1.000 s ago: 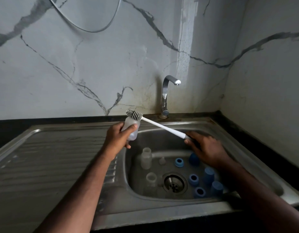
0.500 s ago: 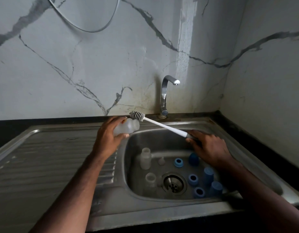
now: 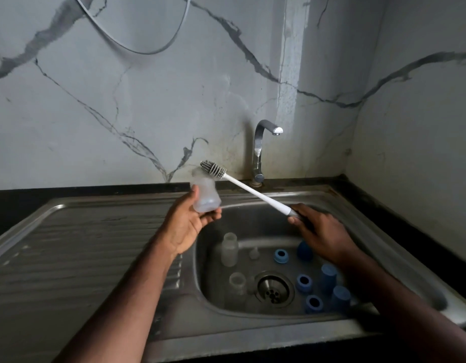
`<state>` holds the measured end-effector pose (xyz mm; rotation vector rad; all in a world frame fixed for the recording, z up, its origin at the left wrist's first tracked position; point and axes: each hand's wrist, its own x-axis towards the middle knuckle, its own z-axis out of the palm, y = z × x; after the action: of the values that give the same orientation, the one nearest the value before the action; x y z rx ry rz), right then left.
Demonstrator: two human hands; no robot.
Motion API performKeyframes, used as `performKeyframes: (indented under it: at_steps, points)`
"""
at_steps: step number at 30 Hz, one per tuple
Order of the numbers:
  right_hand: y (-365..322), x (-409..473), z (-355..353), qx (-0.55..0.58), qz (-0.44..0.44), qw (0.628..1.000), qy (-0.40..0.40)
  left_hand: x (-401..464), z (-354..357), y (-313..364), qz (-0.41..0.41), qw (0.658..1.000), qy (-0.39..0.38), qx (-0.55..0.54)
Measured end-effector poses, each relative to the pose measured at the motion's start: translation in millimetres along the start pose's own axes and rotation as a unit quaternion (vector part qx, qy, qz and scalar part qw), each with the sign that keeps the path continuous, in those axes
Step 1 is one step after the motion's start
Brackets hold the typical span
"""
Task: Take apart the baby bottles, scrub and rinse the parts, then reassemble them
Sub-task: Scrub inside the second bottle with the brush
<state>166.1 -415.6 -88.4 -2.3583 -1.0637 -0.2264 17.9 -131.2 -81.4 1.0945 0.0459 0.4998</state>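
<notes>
A clear bottle [image 3: 204,193] is gripped in the left hand [image 3: 186,224], held up above the left edge of the sink [image 3: 252,320], fingers curled round its lower part. A brush [image 3: 242,186] is gripped by its handle in the right hand [image 3: 322,235]; the bristle head lies at the mouth of the bottle, just above the left hand's fingertips. Below and between the two hands, two more clear bottles [image 3: 229,248] are seen standing in the basin beside the drain [image 3: 273,288]. Under the right hand, several blue rings and caps [image 3: 303,282] are scattered. A tap [image 3: 260,150] stands beyond the hands.
</notes>
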Motion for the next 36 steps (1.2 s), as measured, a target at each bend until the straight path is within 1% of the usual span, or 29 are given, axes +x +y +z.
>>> performKeyframes:
  at_steps: [2, 5, 6, 8, 10, 11, 12, 16, 18, 20, 21, 22, 25, 26, 27, 28, 30, 31, 32, 35, 36]
  points:
    - [6, -2, 0, 0.008, -0.005, 1.0, -0.015, 1, -6, 4, 0.004, 1.0, 0.015, -0.003]
    - [1, 0, 8, 0.051, -0.02, 0.998, -0.015, -3, 8, -5, -0.013, 0.998, -0.002, 0.059]
    - [-1, 1, 11, 0.075, -0.025, 0.997, -0.017, -3, 12, -8, -0.004, 0.998, -0.004, 0.06]
    - [1, 2, 11, 0.107, -0.026, 0.994, -0.024, -2, 16, -6, 0.035, 0.999, 0.025, 0.001]
    - [10, 2, 5, 0.092, -0.014, 0.995, -0.037, 1, 9, 1, 0.071, 0.99, 0.077, -0.099]
    - [12, 1, 3, 0.081, -0.009, 0.996, -0.045, 2, 5, 3, 0.086, 0.984, 0.096, -0.123]
    - [12, 1, 3, 0.078, -0.007, 0.996, -0.05, 3, 2, 1, 0.091, 0.984, 0.096, -0.121]
    - [-4, 2, 13, 0.103, -0.023, 0.993, -0.05, 2, 18, -15, 0.062, 0.997, 0.04, -0.018]
    - [-2, 3, 13, 0.121, -0.012, 0.991, -0.053, 3, 22, -13, 0.074, 0.995, 0.051, -0.042]
    - [11, 3, 8, 0.116, -0.006, 0.992, -0.049, 6, 14, -5, 0.094, 0.985, 0.078, -0.119]
    - [16, 2, 7, 0.11, -0.011, 0.992, -0.055, 6, 8, -2, 0.098, 0.982, 0.085, -0.134]
    - [18, 2, 7, 0.108, -0.015, 0.992, -0.06, 4, 6, -2, 0.095, 0.985, 0.084, -0.12]
    - [7, 3, 15, 0.13, -0.029, 0.989, -0.059, -2, 19, -14, 0.046, 0.998, 0.047, 0.014]
    - [2, 3, 16, 0.134, -0.031, 0.989, -0.06, -3, 25, -17, 0.039, 0.998, 0.043, 0.036]
    - [0, 3, 17, 0.141, -0.03, 0.988, -0.06, -3, 28, -18, 0.042, 0.998, 0.05, 0.027]
    - [3, 3, 15, 0.146, -0.025, 0.987, -0.059, -2, 29, -14, 0.049, 0.997, 0.065, -0.011]
    - [12, 3, 8, 0.155, -0.022, 0.986, -0.057, 1, 20, -2, 0.072, 0.984, 0.099, -0.13]
    - [16, 2, 6, 0.156, -0.028, 0.986, -0.06, 2, 14, 1, 0.087, 0.977, 0.107, -0.165]
    - [15, 1, 5, 0.154, -0.036, 0.985, -0.065, 2, 10, 2, 0.092, 0.976, 0.104, -0.167]
    - [0, 2, 12, 0.159, -0.064, 0.983, -0.072, -4, 25, -8, 0.05, 0.995, 0.072, -0.039]
    - [-4, 3, 14, 0.164, -0.068, 0.981, -0.074, -5, 31, -11, 0.037, 0.997, 0.063, -0.023]
